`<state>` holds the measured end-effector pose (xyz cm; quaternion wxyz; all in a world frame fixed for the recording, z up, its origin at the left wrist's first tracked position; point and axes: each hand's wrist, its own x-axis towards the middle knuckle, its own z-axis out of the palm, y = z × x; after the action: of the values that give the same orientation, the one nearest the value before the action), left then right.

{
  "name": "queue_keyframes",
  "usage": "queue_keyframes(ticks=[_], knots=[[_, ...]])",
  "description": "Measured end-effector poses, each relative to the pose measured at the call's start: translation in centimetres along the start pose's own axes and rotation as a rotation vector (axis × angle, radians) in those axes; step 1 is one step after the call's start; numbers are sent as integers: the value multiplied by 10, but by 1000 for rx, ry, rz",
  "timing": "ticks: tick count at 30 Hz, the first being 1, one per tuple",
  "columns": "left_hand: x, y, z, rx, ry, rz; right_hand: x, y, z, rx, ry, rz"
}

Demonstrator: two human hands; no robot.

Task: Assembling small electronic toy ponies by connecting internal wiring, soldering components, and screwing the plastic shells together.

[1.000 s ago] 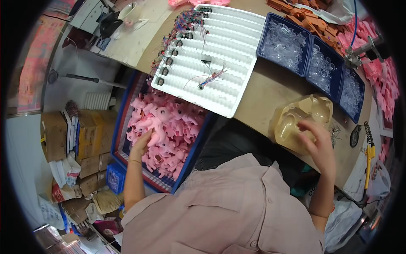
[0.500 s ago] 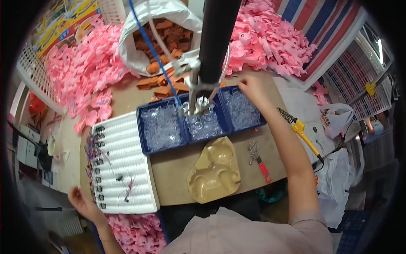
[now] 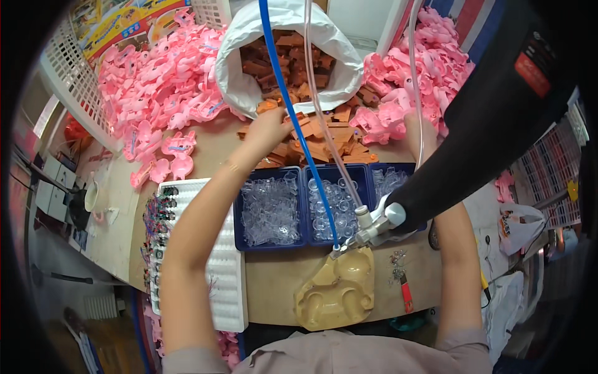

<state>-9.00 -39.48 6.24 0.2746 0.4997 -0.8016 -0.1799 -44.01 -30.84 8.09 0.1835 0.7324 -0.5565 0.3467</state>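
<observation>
My left hand (image 3: 269, 129) reaches to the orange plastic pieces (image 3: 339, 138) lying before the white sack (image 3: 233, 75). Its fingers are bent together, partly behind a blue air hose (image 3: 278, 75); what they hold, if anything, is hidden. At the front of the right pink heap, my right hand (image 3: 416, 132) touches or nearly touches the pink molded plastic parts (image 3: 386, 118). A clear hose and the parts cover its fingers. Below the black machine arm (image 3: 461, 149), whose metal nozzle end points down, sits a tan molded fixture (image 3: 336, 290) with shaped hollows.
Blue trays (image 3: 272, 246) of small clear plastic parts stand mid-table. A white ridged foam tray (image 3: 230, 311) with wired components lies left. Near the front edge are a red-handled tool (image 3: 406, 296) and loose screws. Another pink heap (image 3: 168, 81) fills the back left beside a white crate (image 3: 71, 93).
My left hand has gone from beside the foam tray up to the orange pieces. My right hand has left the right blue tray for the pink heap. The view has shifted; the machine arm appears swung right.
</observation>
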Motion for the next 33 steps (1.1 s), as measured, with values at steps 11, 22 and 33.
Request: queue_keyframes(ticks=[11,22,33], knots=[[14,12,34,305,216,290,-93,-135,-176,-157,-68,575],[47,-15,84,541,-264,130,-195,-191,-129,572,-526,110],[-30,41,8,-81,356,266,-190,-238,-147,565,-605,51]])
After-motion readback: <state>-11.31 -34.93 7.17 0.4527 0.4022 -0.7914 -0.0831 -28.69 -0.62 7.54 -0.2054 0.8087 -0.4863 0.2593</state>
